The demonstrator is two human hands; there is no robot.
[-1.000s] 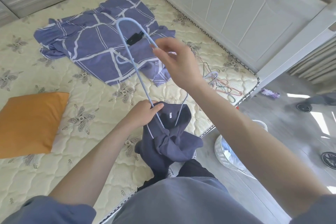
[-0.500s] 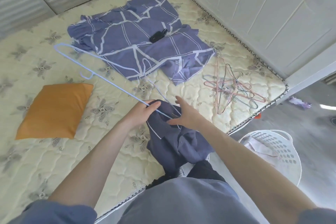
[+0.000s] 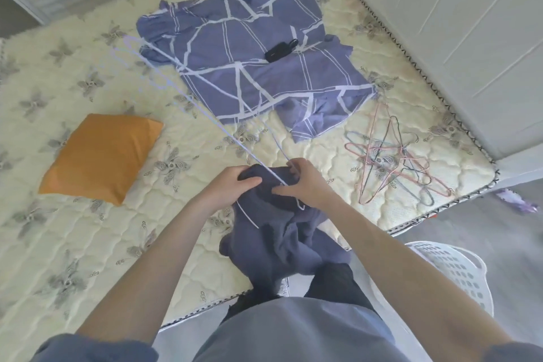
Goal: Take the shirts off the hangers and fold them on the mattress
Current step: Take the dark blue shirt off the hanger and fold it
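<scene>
Navy shirt [image 3: 273, 232]: left hand [image 3: 232, 188], right hand [image 3: 305, 185] fingers curled, gripping it.
Risk: wire hanger [image 3: 235, 137] may snag collar if yanked.

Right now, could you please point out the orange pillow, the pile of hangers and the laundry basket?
orange pillow [image 3: 100, 156], head view, middle of its top face.
pile of hangers [image 3: 379, 154], head view, the tangled centre where wires cross.
laundry basket [image 3: 464, 273], head view, its perforated white wall.
</scene>
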